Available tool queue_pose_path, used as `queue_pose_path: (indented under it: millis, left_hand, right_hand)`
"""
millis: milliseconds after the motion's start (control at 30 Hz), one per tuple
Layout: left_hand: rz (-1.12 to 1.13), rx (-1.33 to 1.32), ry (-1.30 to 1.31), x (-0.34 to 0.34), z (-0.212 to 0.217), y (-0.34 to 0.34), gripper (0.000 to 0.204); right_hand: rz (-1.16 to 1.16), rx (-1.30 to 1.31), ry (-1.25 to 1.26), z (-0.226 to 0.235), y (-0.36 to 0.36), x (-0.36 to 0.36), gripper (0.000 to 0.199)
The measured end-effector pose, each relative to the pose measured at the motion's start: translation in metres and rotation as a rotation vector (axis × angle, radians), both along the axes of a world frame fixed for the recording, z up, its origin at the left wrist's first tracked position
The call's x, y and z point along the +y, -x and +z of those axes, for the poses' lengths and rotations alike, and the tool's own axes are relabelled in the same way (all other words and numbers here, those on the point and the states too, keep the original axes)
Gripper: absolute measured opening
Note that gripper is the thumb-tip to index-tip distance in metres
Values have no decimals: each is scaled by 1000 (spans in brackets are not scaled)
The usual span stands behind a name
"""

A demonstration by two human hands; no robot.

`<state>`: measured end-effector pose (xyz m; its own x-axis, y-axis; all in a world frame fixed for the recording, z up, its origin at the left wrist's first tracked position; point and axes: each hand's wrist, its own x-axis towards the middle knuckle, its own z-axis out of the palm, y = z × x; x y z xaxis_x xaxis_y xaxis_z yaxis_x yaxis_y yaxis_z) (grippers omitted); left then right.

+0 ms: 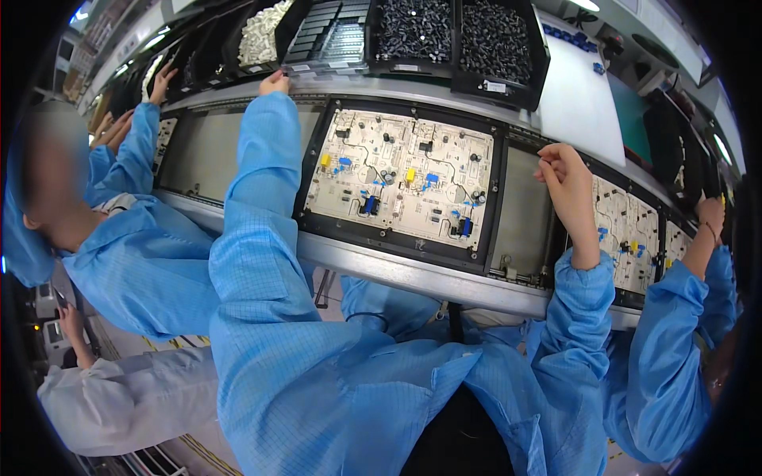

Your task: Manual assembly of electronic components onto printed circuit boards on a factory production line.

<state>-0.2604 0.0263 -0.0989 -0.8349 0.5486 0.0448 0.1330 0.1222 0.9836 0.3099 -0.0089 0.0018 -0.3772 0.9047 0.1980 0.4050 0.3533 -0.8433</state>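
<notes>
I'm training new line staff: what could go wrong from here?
The left sleeve passes close beside the framed circuit boards and might snag their raised parts. The right hand hovers near the grey gap beside them; anything it might hold could drop in. Two neighbouring bins hold similar dark parts, which could get mixed up.

Mid-frame, cream ruled the circuit board [397, 159], speckled with yellow, blue and black parts [411, 174], all edged by a black frame [498, 159]! Below, the smock [317, 357] flashed sky blue (finely checked, too), while upper right, a mat [629, 115] glowed green!
</notes>
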Motion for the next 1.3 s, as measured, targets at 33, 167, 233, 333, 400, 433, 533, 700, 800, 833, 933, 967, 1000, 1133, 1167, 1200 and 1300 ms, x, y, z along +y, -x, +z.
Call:
queue_pose_path:
  millis: [33, 167, 233, 333, 400, 433, 533, 700, 800, 833, 933, 967, 1000, 1133, 1167, 1200, 1300]
  left_hand:
    - [-2, 11, 25, -6, 8, -5, 40]
    - [-8, -35, -51, -14, 16, -10, 36]
    - [2, -61, -35, -19, 23, -11, 35]
    - [-53, 47, 72, -20, 27, 0, 33]
    - [-97, 151, 132, -19, 31, -2, 32]
    - [-127, 262, 190, -21, 36, -5, 31]
    - [-118, 274, 247, -28, 23, 12, 33]
    - [76, 555, 337, -59, 13, 56, 25]
    - [-201, 508, 101, -71, 61, 6, 26]
    - [-157, 611, 126, -77, 89, -30, 28]
    - [-402, 373, -349, -115, 138, -114, 23]
    - [-368, 463, -213, -134, 147, -122, 28]
    - [-379, 438, -235, -148, 155, -154, 25]
    - [-434, 303, -142, -200, 119, -230, 19]
    - [-447, 259, -93, -209, 107, -238, 18]
    - [-477, 271, -34, -217, 96, -243, 19]
    - [-560, 280, 97, -240, 71, -257, 20]
  right_hand:
    - [7, 5, -1, 0, 2, 0, 12]
    - [30, 0, -17, 0, 4, 0, 12]
    - [37, -4, -14, 0, 6, 0, 11]
    - [41, -3, -3, 3, 11, -3, 11]
    - [26, -4, 8, 5, 13, -3, 11]
    - [35, -12, 0, 6, 13, -3, 11]
    - [56, -19, 2, 6, 15, -8, 11]
    - [95, -42, 0, 3, 21, -19, 11]
    - [45, -60, 64, -15, 17, -22, 12]
    - [47, -106, -21, -17, 16, -22, 13]
    - [103, -167, -221, -23, 19, -18, 15]
    - [117, -172, -216, -23, 23, -18, 16]
    - [119, -178, -221, -21, 25, -16, 16]
    - [92, -138, -239, -26, 19, -41, 16]
    - [68, -148, -231, -27, 17, -50, 16]
    - [44, -159, -224, -29, 14, -57, 15]
    - [2, -203, -158, -30, 1, -73, 14]
